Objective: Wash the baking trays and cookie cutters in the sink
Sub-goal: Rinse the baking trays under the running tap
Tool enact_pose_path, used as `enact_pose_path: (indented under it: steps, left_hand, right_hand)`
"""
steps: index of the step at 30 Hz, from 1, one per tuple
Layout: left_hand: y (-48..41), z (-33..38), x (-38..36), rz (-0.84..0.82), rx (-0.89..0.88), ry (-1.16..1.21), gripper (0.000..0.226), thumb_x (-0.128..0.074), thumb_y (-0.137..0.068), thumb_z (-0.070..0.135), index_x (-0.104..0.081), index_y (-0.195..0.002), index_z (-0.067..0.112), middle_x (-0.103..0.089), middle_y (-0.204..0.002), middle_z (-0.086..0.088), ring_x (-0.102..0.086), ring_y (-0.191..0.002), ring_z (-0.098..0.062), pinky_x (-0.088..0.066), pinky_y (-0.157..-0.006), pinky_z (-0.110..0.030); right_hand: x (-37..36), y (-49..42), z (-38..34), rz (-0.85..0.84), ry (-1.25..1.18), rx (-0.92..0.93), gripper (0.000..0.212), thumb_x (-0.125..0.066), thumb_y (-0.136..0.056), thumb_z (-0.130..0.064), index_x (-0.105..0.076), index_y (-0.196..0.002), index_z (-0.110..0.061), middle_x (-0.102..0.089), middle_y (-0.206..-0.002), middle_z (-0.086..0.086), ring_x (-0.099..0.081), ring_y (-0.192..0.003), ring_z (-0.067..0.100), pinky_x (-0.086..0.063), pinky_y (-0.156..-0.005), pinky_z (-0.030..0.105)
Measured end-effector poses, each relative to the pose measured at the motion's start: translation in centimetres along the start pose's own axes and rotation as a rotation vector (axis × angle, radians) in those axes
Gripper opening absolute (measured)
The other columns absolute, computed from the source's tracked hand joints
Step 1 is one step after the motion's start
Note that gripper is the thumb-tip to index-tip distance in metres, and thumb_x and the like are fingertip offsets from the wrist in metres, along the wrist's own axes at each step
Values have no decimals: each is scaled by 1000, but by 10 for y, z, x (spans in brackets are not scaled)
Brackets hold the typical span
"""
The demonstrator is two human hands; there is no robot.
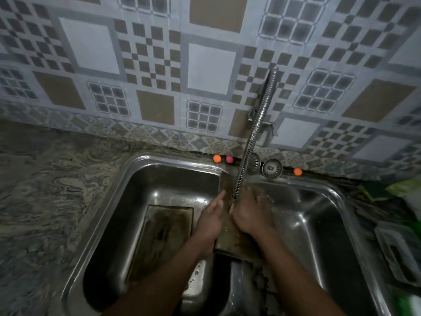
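A tray sits across the middle wall of the sink, under the tap. The left hand lies along its left edge, fingers straight. The right hand presses flat on it, fingers spread. A second tray lies in the left bowl

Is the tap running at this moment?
Seems on: a pale streak falls from the flexible metal tap onto the dark rectangular baking tray beneath.
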State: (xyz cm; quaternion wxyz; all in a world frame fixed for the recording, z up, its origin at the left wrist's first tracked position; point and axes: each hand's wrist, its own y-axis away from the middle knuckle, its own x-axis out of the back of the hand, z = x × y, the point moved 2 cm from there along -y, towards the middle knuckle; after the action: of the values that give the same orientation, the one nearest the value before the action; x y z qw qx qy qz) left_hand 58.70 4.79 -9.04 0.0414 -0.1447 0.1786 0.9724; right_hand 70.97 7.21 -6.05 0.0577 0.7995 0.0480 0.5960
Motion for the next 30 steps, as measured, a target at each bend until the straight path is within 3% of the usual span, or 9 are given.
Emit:
enact_pose_path:
  steps: [2, 6, 9, 14, 20, 23, 25, 27, 30]
  left_hand:
    - [-9, 5, -1, 57, 4, 74, 33, -38, -106, 25, -63, -120, 42, -64, -131, 3, -63, -115, -8, -49, -99, -29]
    - [-21, 2, 11, 159, 17, 149, 33, -47, -103, 22, -64, -117, 47, -65, -130, 0, -62, -118, -18, -47, -105, -44]
    - [-20, -9, 19, 155, 17, 157, 41, -55, -98, 20, -63, -116, 56, -65, -130, -3, -60, -121, -25, -45, -105, -53]
    - [-17, -14, 15, 167, 40, 201, 37, -51, -101, 18, -62, -121, 47, -64, -131, -2, -61, -121, -24, -47, -104, -53]
    - [-15, 0, 15, 139, 15, 118, 35, -39, -106, 26, -55, -135, 37, -60, -132, 4, -61, -116, -11, -51, -94, -26]
    - [-11, -2, 14, 91, 21, 104, 36, -37, -106, 29, -51, -139, 28, -62, -129, 7, -63, -102, 4, -51, -82, -12]
    - [-6, 0, 10, 48, 0, 44, 37, -42, -105, 27, -50, -141, 24, -63, -131, 4, -63, -105, 4, -50, -92, -16]
    - [-4, 0, 8, 32, 14, 63, 40, -50, -102, 28, -48, -141, 31, -65, -129, 2, -64, -114, -9, -49, -104, -34]
    - [-6, -4, 16, 32, 30, 39, 42, -61, -93, 36, -53, -132, 48, -63, -133, 1, -61, -122, -19, -46, -106, -48]
  right_hand:
    - [-4, 23, -35, -56, 65, 177, 67, -36, -99, -38, -8, -156, -17, -4, -164, 6, -6, -150, 27, -4, -119, 49]
    - [-13, 76, -26, 5, -10, 266, 63, -1, -95, -51, -4, -155, -32, 1, -161, -12, -2, -150, 11, 8, -120, 33]
    - [-18, 93, 24, 9, -87, 102, 66, -1, -93, -62, -1, -153, -36, 9, -160, -18, 15, -147, 2, 18, -112, 17]
    - [-4, 57, 45, -40, -81, -263, 67, -22, -101, -53, -5, -156, -19, -1, -164, 2, 4, -150, 19, 2, -118, 42]
    - [-12, 70, -45, -42, 24, 204, 56, -17, -104, -39, 1, -156, -26, 1, -164, -6, 0, -150, 11, 6, -121, 47]
    - [-9, 35, -38, -157, 40, 177, 58, -17, -104, -37, 3, -156, -20, 5, -164, -1, 1, -151, 17, 4, -121, 49]
    - [-6, 7, -33, -211, 43, 169, 61, -12, -101, -44, 1, -156, -21, 6, -164, -1, 7, -150, 17, 6, -120, 49]
    - [7, -12, -30, -114, 32, 176, 64, -19, -97, -47, -20, -154, -20, -15, -163, 2, -13, -149, 16, -9, -120, 44]
    - [25, -36, -6, 33, 3, -23, 37, -43, -91, -39, -62, -118, -22, -60, -125, 8, -58, -118, 26, -48, -98, 41]
